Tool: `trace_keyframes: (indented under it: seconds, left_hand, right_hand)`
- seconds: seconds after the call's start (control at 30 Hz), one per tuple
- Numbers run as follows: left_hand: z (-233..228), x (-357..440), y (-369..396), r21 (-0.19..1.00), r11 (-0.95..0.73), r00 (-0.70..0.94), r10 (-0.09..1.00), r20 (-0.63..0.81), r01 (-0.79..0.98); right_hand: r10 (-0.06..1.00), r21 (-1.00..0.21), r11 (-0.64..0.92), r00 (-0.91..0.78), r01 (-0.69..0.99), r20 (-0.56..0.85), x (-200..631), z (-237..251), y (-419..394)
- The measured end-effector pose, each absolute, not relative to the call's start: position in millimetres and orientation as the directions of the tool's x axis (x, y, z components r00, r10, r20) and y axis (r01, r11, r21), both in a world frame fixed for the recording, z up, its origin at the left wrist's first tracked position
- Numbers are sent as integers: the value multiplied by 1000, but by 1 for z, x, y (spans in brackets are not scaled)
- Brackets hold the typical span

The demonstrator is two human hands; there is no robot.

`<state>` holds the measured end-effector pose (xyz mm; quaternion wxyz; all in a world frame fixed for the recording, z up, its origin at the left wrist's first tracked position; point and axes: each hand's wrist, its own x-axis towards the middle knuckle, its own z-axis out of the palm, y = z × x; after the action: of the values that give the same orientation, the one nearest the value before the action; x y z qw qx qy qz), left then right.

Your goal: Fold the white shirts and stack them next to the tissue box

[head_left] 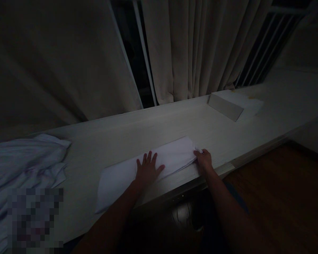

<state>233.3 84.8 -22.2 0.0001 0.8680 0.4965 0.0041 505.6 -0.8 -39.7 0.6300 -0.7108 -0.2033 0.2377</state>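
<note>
A white cloth (172,155), folded into a long flat strip, lies across the pale ledge (95,141) in front of me. My left hand (148,168) rests on its middle with the fingers spread. At the strip's right end, my right hand (203,159) pinches the cloth's edge between thumb and fingers. The cloth's left end lies flat, and part of its near side is covered by my left forearm. What kind of cloth it is, the dim light does not show.
Crumpled light fabric (23,162) lies at the left, partly behind a pixelated patch. A white box-like object (226,106) stands at the back right. Beige curtains (180,49) hang behind the ledge, beside a dark window gap. Below the ledge's front edge is a brown floor (281,183).
</note>
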Motion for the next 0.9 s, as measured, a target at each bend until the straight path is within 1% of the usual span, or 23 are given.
trace_keyframes:
  seconds: [0.1,0.17,0.23,0.3,0.4,0.5,0.53,0.67,0.73,0.8,0.9]
  left_hand:
    - [-17,244,87,-12,-553,553,833,-7,833]
    - [-12,259,88,0,-650,650,760,8,760]
    - [-10,280,87,37,-747,747,665,22,664]
    - [-12,303,87,82,-782,784,620,12,618]
    - [-18,331,93,123,-739,746,666,-10,662]
    - [-21,353,104,114,-698,702,712,6,707]
    - [-21,361,107,106,-708,711,703,15,698]
    - [-22,390,119,106,-789,792,610,24,605]
    - [-25,403,123,113,-781,784,621,28,614]
    - [-29,413,124,116,-749,750,660,42,652]
    - [-28,418,126,127,-725,727,685,33,677]
  right_hand:
    - [563,-985,-160,826,70,-33,506,-39,0]
    - [550,-966,-201,835,162,26,506,-39,1]
    - [550,-929,-257,831,267,86,506,-41,2]
    - [559,-893,-302,821,334,118,505,-43,3]
    - [559,-873,-328,819,361,129,505,-45,3]
    - [560,-857,-335,814,392,154,503,-46,4]
    - [559,-853,-337,814,399,160,502,-46,4]
    - [525,-853,-358,837,379,152,499,-44,5]
    - [505,-864,-370,855,340,120,498,-42,5]
    - [492,-877,-371,866,304,92,497,-41,6]
    - [491,-894,-358,869,271,67,499,-40,7]
